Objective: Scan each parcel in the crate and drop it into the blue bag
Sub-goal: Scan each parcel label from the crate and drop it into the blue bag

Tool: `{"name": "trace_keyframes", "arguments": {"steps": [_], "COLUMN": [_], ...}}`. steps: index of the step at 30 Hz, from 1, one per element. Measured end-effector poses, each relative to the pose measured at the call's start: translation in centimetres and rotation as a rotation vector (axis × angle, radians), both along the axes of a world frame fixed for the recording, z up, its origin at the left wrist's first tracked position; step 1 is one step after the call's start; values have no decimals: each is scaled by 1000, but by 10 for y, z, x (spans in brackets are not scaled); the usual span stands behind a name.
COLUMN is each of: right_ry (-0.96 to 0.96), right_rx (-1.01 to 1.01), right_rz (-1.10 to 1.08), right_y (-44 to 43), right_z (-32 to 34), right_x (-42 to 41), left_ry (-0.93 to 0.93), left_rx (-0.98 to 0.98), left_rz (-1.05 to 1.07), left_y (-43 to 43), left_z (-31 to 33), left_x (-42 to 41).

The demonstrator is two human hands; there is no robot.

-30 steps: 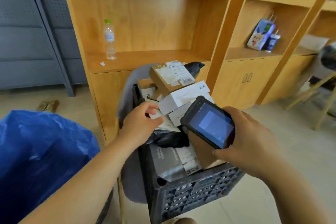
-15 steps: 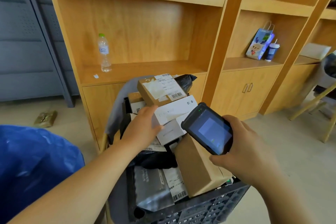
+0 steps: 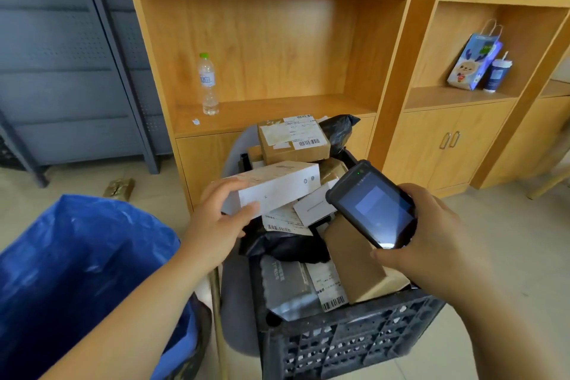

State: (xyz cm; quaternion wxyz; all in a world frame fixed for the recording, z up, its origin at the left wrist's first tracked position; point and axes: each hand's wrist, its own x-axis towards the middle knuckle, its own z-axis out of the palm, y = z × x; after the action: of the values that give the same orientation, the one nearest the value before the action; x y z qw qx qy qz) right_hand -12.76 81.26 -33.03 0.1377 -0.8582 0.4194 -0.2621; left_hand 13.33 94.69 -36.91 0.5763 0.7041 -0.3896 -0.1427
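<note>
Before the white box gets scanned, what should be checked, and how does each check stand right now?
1. Left hand grips the white box: ok.
2. Right hand holds the scanner, screen lit: ok.
3. Barcode on the box faces the scanner: cannot tell; none shows on its visible faces.
4. Box lifted free of the parcels under it: cannot tell.
5. Blue bag open beside the crate: ok.
</note>
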Motion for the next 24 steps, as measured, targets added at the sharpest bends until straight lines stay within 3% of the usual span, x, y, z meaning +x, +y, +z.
{"name": "trace_keyframes", "arguments": {"steps": [8,15,20,24], "right_ry": [43,61,84,151], "right_rx": [4,18,-2,-13], "right_rz": [3,18,37,34], "right_y": [37,58,69,72], "right_z": [-6,-5,-6,-5], "right_x": [4,16,26,32], "left_ry": [-156,-172,153,476], "left_rx": [21,-38,74,80], "left_rz": [120,192,284,137], "left_y": [20,47,54,61], "left_z": [-19,-28,-19,-20], "left_x": [3,2,10,19]}}
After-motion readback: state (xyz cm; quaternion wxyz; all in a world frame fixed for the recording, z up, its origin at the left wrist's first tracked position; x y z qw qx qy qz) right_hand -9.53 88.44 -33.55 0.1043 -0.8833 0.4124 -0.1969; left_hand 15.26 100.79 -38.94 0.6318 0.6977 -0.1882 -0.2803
